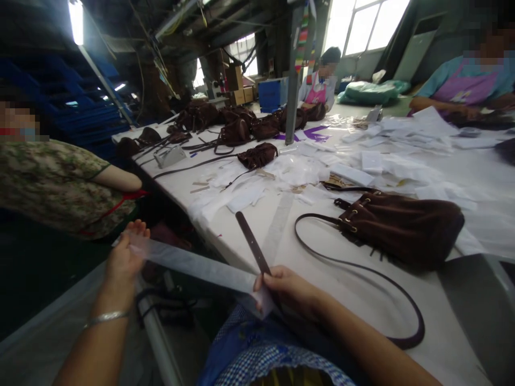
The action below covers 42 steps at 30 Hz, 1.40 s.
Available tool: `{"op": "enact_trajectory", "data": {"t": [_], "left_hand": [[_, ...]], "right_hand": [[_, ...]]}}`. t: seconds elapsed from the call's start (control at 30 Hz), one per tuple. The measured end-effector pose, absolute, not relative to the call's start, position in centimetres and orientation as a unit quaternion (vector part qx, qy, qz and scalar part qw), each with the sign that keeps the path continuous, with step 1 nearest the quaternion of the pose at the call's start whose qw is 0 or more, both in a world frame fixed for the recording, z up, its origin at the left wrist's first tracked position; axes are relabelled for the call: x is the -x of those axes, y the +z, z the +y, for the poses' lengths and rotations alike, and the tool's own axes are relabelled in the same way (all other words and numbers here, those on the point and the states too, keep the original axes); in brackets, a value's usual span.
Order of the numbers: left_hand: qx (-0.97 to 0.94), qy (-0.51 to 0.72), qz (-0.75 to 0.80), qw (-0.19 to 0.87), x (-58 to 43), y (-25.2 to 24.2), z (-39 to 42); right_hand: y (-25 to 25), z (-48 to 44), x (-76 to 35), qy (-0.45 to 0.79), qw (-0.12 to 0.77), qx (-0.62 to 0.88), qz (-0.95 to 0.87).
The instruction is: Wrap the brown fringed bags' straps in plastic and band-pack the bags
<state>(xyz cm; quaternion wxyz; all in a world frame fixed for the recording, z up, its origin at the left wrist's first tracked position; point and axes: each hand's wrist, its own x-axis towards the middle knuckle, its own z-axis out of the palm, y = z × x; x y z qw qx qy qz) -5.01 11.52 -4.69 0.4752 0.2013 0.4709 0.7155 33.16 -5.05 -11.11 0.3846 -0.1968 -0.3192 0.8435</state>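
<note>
A translucent white strip (201,268) stretches between my two hands. Its far end lies against the fingers of my left hand (131,246), which is raised beyond the table's left edge, palm up, the grip partly blurred. My right hand (281,287) pinches the near end together with a dark brown strap (252,244) that has small holes and points up and away. Right of that hand, a dark brown drawstring bag (402,228) lies on its side on the white table, its long thin strap looping towards the near edge. Another translucent strip (277,228) lies flat behind the brown strap.
Brown bags (235,131) are heaped at the far left of the table (233,236), near a metal post (292,80). White wrapping sheets (402,139) cover the far right. A person in camouflage (60,182) stands left; two others sit across. A grey object (475,305) stands right.
</note>
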Motion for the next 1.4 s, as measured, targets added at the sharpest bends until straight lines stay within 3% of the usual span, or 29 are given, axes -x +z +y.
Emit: {"op": "enact_trajectory", "data": {"t": [0.17, 0.37, 0.4, 0.5, 0.57, 0.63, 0.7, 0.83, 0.93, 1.1, 1.23, 1.4], "left_hand": [[-0.151, 0.618, 0.605, 0.479, 5.1, -11.5, 8.4], [-0.207, 0.328, 0.608, 0.693, -4.1, -16.0, -1.6], [-0.311, 0.246, 0.573, 0.717, -6.2, -16.0, -3.0], [-0.619, 0.263, 0.492, 0.554, -11.3, -15.3, -5.2], [-0.71, 0.275, 0.484, 0.432, -13.2, -14.7, -5.3], [-0.755, 0.249, 0.475, 0.377, -13.7, -14.1, -5.2], [-0.787, 0.199, 0.433, 0.391, -13.5, -13.5, -5.3], [-0.784, 0.111, 0.32, 0.521, -12.8, -11.2, -5.7], [-0.659, 0.216, 0.405, 0.596, -12.8, -9.3, -4.8], [-0.37, 0.526, 0.501, 0.579, -13.6, -7.7, -1.0], [-0.381, 0.576, 0.479, 0.541, -14.3, -7.8, 1.2], [-0.401, 0.642, 0.494, 0.428, -12.9, -8.2, 3.7]], "right_hand": [[-11.0, -4.5, -33.3, 0.823, 0.439, 0.24, -0.268], [-11.6, -3.8, -33.1, 0.798, 0.49, 0.273, -0.222], [-11.6, -3.8, -33.0, 0.796, 0.494, 0.273, -0.221], [-11.7, -3.7, -33.2, 0.797, 0.494, 0.275, -0.213], [-11.9, -3.6, -33.4, 0.798, 0.496, 0.274, -0.206], [-12.0, -3.4, -33.7, 0.791, 0.509, 0.272, -0.205], [-12.1, -3.2, -34.0, 0.775, 0.53, 0.274, -0.206], [-12.3, -2.7, -34.4, 0.749, 0.553, 0.297, -0.212], [-12.4, -2.6, -34.7, 0.741, 0.558, 0.29, -0.234], [-11.8, -3.7, -34.5, 0.759, 0.503, 0.238, -0.338], [-11.0, -5.1, -34.1, 0.783, 0.41, 0.241, -0.4], [-11.2, -5.3, -33.8, 0.811, 0.357, 0.242, -0.396]]}}
